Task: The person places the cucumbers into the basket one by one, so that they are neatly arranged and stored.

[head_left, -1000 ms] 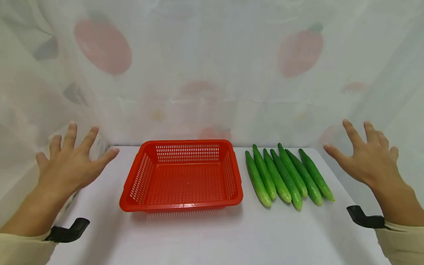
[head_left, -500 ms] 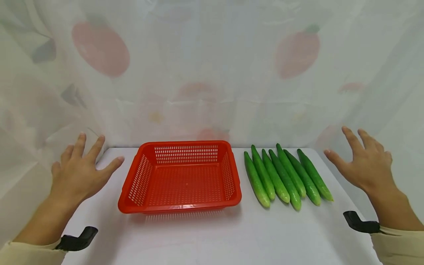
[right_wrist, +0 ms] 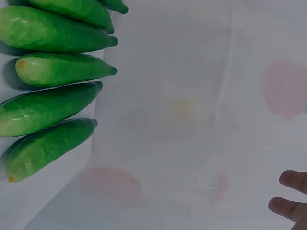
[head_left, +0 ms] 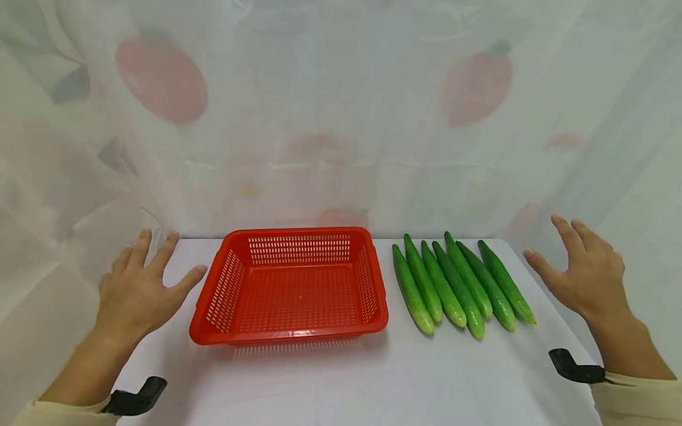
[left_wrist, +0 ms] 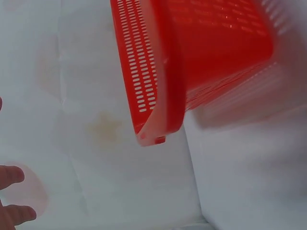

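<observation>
In the head view a red plastic basket (head_left: 298, 296) with slotted walls stands on the white table, nothing inside it. Several green cucumbers (head_left: 462, 287) lie side by side to its right. My left hand (head_left: 140, 293), fingers spread, is in the air left of the basket, apart from it. To the right of the cucumbers hangs my right hand (head_left: 591, 275), spread and touching nothing. The left wrist view shows the basket (left_wrist: 216, 43) and fingertips (left_wrist: 21, 214) at the left edge. Cucumbers (right_wrist: 62, 69) fill the upper left of the right wrist view.
A pale sheet (head_left: 319, 118) with faded fruit prints hangs behind the white table (head_left: 341, 378) and along both sides. Black straps with a bent piece sit at the left wrist (head_left: 135, 397) and the right wrist (head_left: 576, 367).
My left hand has moved right and lower in the head view, nearer the basket. My right hand has come slightly down. The basket and cucumbers lie as before.
</observation>
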`<state>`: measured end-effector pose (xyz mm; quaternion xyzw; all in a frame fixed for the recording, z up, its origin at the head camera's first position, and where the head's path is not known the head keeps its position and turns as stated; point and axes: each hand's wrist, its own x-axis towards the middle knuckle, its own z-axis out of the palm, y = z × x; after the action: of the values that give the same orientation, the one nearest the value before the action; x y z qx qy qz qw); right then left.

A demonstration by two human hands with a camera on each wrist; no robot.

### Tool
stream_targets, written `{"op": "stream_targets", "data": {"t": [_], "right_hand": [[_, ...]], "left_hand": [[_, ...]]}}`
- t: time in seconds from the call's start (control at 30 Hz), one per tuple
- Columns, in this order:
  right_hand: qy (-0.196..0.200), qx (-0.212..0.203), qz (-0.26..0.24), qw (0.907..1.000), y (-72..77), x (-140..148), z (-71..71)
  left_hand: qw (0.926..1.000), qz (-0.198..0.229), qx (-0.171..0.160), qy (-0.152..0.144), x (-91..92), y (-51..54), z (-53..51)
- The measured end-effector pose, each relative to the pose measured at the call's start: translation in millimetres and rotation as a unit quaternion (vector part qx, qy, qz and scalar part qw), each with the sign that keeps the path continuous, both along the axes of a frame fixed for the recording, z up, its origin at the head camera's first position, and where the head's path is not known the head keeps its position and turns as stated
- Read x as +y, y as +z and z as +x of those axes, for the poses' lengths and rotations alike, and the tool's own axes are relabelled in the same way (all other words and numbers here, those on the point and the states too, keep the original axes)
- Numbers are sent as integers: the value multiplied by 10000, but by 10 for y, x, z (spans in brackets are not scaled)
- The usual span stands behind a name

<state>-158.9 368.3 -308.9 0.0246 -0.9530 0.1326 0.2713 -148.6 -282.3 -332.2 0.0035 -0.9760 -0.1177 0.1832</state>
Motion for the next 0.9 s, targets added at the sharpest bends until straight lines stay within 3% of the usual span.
{"op": "stream_targets", "data": {"t": [0.57, 0.9], "right_hand": [[59, 210, -389, 9990, -293, 115, -45], [-98, -6, -587, 9982, -519, 210, -81]], "left_hand": [[9964, 653, 401, -362, 50, -291, 53], [9909, 945, 651, -703, 97, -492, 82]]}}
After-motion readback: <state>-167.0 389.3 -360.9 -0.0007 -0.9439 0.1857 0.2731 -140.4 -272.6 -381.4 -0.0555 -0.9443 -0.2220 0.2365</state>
